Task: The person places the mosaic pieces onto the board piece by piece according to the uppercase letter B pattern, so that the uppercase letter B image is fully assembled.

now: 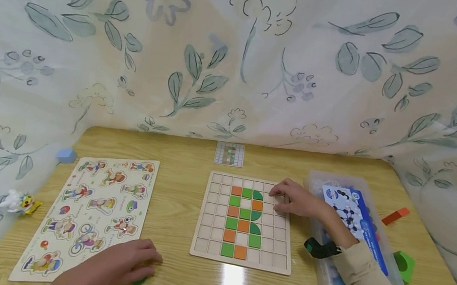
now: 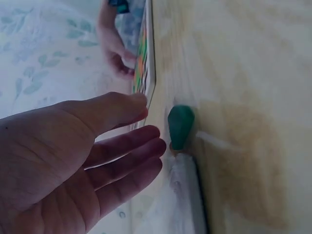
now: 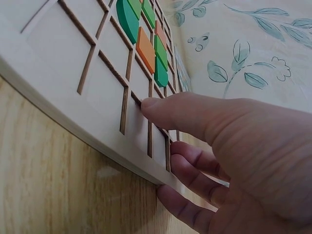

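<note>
A wooden grid board [image 1: 276, 248] lies in the middle of the table, with orange and green tiles [image 1: 244, 214] set in its centre cells. My right hand [image 1: 291, 200] holds the board's upper right edge. Its thumb [image 3: 168, 111] lies on the grid [image 3: 73, 53] and its fingers [image 3: 192, 161] curl against the rim. My left hand [image 1: 128, 263] hovers palm down near the front of the table. In the left wrist view its fingers [image 2: 126, 146] are straight and hold nothing. A small green piece [image 2: 180, 126] lies on the table just beyond the fingertips, partly hidden [image 1: 140, 281] in the head view.
A character puzzle board [image 1: 63, 236] lies at the left, and a small pattern card [image 1: 229, 154] behind the grid. A clear plastic box [image 1: 326, 275] with a blue booklet [image 1: 351, 212] stands at the right. Nearby lie an orange block [image 1: 395, 216], a green block [image 1: 403, 265], a blue piece [image 1: 66, 155] and a toy figure [image 1: 20, 202].
</note>
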{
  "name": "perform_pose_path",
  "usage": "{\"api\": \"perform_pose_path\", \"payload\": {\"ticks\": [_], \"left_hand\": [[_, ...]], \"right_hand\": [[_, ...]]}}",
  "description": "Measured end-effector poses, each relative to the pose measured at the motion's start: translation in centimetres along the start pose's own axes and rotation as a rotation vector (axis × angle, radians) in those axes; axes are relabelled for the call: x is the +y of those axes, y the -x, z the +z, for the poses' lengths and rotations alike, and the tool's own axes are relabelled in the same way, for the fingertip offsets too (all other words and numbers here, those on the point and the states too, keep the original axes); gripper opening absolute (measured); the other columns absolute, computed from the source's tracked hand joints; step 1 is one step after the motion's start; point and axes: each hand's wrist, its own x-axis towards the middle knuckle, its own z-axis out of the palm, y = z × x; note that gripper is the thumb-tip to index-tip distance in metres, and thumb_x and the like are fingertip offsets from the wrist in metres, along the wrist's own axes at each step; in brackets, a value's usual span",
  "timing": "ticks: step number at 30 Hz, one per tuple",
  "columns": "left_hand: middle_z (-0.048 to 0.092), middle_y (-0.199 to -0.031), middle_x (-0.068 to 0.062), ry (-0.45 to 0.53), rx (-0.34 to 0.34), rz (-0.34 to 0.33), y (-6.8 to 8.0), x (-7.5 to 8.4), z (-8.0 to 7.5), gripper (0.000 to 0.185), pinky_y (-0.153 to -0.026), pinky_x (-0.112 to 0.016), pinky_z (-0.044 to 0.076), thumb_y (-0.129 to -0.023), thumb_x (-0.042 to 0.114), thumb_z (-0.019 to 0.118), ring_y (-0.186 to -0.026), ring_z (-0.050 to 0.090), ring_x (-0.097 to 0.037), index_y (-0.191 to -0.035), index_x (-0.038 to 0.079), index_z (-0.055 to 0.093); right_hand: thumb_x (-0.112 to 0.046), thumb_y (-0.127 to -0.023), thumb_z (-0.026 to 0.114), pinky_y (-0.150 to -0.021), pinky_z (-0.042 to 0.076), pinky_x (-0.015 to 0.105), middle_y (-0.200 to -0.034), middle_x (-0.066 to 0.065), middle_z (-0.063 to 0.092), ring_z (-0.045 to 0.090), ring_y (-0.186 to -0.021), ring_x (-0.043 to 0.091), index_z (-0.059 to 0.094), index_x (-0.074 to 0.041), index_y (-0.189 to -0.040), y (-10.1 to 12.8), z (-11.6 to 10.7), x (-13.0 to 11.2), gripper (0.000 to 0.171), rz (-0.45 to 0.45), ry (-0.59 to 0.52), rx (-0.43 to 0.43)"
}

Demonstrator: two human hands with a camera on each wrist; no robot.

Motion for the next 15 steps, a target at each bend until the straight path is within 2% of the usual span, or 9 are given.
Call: {"api": "perform_pose_path", "payload": {"ticks": [9, 11, 15], "left_hand": [[0.058, -0.109, 0.012, 0.084, -0.02, -0.009, 2.0, 0.1, 0.8, 0.022, -0.072, -0.021, 0.049, -0.097, 0.03, 0.058, -0.092, 0.055, -0.002, -0.117, 0.024, 0.064], [0.058, -0.111, 0.012, 0.068, -0.014, -0.014, 2.2, 0.2, 0.9, 0.025, -0.072, -0.021, 0.048, -0.096, 0.031, 0.059, -0.094, 0.054, -0.002, -0.12, 0.024, 0.063], [0.057, -0.112, 0.013, -0.026, 0.028, -0.019, 2.6, 0.3, 0.8, 0.032, -0.069, -0.02, 0.047, -0.091, 0.029, 0.067, -0.095, 0.052, -0.002, -0.123, 0.026, 0.061]], "right_hand": [[-0.021, -0.089, 0.069, -0.087, 0.042, 0.037, -0.115, 0.01, 0.053, 0.049, -0.103, 0.022, 0.064, -0.011, -0.118, -0.2, 0.0, -0.4, 0.03, -0.013, 0.0, -0.003], [-0.021, -0.089, 0.069, -0.087, 0.042, 0.037, -0.114, 0.01, 0.053, 0.049, -0.103, 0.023, 0.064, -0.01, -0.118, -0.2, 0.0, -0.3, 0.03, -0.015, -0.002, -0.005], [-0.02, -0.089, 0.069, -0.089, 0.043, 0.039, -0.115, 0.011, 0.053, 0.05, -0.104, 0.024, 0.064, -0.01, -0.118, -0.2, -0.1, -0.4, 0.03, 0.0, -0.005, -0.001]]}}
